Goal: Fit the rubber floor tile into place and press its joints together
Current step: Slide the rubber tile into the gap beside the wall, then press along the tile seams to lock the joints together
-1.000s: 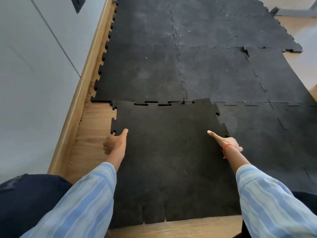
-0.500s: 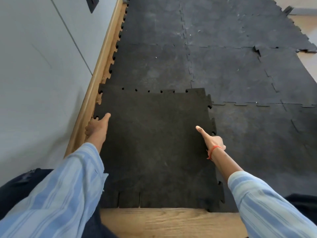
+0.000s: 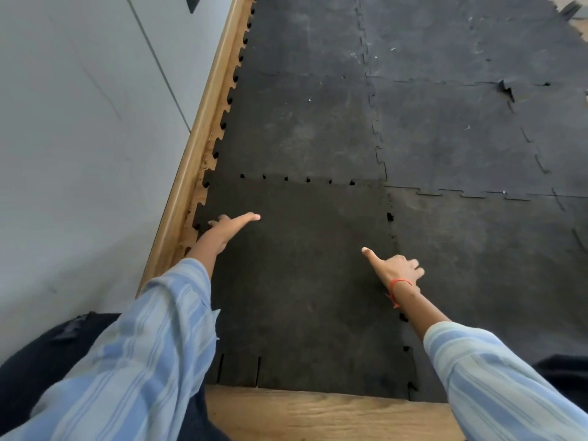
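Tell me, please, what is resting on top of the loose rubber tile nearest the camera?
Both hands rest on the rubber tile: the left hand near its wall-side edge, the right hand near its right joint. What lies beneath the tile is covered.

Wooden floor (image 3: 318, 415) bare at 6 o'clock and in a thin strip at 9 o'clock beside the baseboard (image 3: 203, 128). Covered from centre to 12 and 3 o'clock by black interlocking rubber mats (image 3: 445, 122). Nearest rubber floor tile (image 3: 302, 281) lying flat at centre, toothed edges meeting neighbours at 12 and 3 o'clock, small gaps visible along both joints.
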Demonstrator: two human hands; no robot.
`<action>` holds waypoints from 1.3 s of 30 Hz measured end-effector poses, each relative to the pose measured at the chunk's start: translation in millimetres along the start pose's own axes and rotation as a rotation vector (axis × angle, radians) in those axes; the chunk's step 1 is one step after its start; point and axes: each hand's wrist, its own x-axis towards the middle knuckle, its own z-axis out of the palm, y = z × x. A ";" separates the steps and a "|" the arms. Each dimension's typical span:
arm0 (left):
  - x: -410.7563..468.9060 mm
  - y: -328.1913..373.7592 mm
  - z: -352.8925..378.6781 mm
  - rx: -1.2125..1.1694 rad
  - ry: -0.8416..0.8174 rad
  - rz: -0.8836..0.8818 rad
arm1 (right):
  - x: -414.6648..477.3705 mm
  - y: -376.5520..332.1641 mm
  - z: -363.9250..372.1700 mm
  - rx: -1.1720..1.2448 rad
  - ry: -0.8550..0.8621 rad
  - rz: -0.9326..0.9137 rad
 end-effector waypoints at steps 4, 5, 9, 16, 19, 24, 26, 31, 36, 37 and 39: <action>2.8 10.4 24.6 0.289 -0.051 0.121 | -5.4 -12.9 2.2 -0.165 -0.003 -0.095; 4.3 11.6 28.3 0.376 -0.059 0.176 | -5.1 -13.1 4.5 -0.247 0.035 -0.180; 11.0 23.1 42.0 0.654 -0.060 0.353 | 5.1 -15.4 15.6 -0.502 -0.011 -0.542; 47.3 78.7 40.1 0.860 0.026 0.514 | 59.5 -40.8 23.2 -0.611 -0.122 -0.689; 64.4 95.8 34.7 0.946 0.029 0.498 | 85.7 -66.2 17.0 -0.645 -0.135 -0.711; 79.9 100.1 36.7 1.028 0.088 0.509 | 120.3 -111.7 4.3 -0.605 -0.151 -0.738; 81.1 98.9 37.8 1.005 0.089 0.528 | 133.4 -116.7 -4.4 -0.629 -0.160 -0.755; 76.2 98.8 38.1 0.991 0.080 0.550 | 153.2 -115.0 -14.4 -0.668 -0.164 -0.803; 68.4 97.9 40.1 0.983 0.084 0.510 | 153.4 -110.0 -13.5 -0.647 -0.122 -0.832; 67.3 97.0 40.2 0.982 0.084 0.510 | 152.7 -109.4 -13.0 -0.651 -0.124 -0.831; 66.5 96.4 40.7 0.981 0.084 0.509 | 152.4 -109.3 -13.0 -0.661 -0.134 -0.826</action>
